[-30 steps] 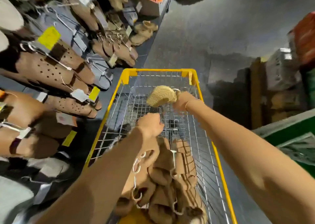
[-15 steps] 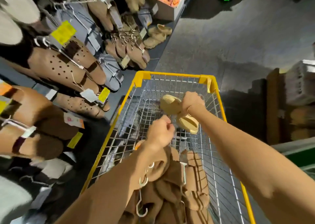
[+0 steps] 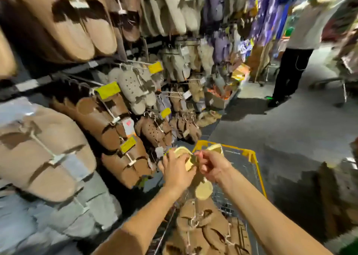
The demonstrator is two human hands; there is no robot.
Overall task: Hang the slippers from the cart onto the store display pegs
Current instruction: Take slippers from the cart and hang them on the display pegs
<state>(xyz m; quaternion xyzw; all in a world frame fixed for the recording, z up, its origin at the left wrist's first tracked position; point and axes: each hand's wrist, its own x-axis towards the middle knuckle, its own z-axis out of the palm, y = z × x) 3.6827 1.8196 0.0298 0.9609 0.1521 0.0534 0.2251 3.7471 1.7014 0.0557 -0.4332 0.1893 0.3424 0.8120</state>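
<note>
Not far along, I'd say. Both hands are up above the yellow cart: left hand wrapped round the pale yellow slippers, right hand pinching at their top. No peg reached yet, and a pile of brown slippers waits in the cart.

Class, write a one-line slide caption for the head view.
Both hands, left hand and right hand, hold pale yellow slippers above the yellow cart beside the slipper display.
</note>
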